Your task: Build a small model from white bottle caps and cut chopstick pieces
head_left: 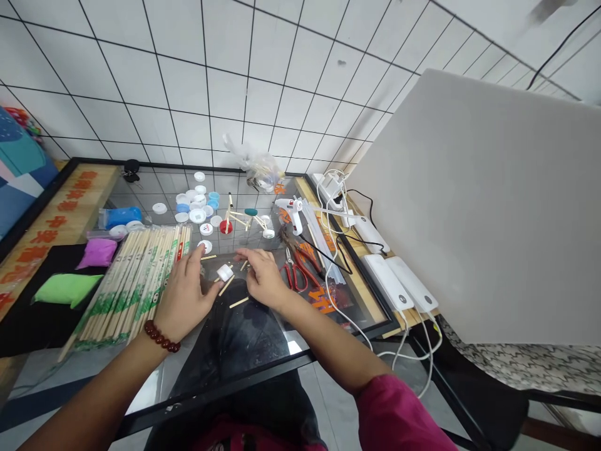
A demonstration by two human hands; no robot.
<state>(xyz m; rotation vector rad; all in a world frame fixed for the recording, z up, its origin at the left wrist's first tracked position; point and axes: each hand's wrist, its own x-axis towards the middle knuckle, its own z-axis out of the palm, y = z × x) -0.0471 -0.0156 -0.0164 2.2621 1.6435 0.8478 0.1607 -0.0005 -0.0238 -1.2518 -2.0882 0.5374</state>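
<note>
A white bottle cap [225, 272] with a short piece of wooden stick by it lies on the dark glass tabletop between my hands. My left hand [186, 294], with a beaded bracelet at the wrist, has its thumb and fingers spread; the thumb tip is at the near-left side of this cap, and I cannot tell if it touches. Another white cap [205, 246] sits by its index fingertip. My right hand [263, 275] hovers to the right, index finger stretched and nothing visible in it. Cut stick pieces [238, 302] lie scattered below and between the hands.
Wrapped chopsticks [136, 282] lie left, beside green [68, 289] and purple [97, 252] clay packs. Loose bottle caps [198, 215] and a small stick assembly [239, 218] are behind. At right are a glue gun [293, 213], red-handled scissors [295, 272], pliers [307, 266], glue sticks [323, 241] and cables.
</note>
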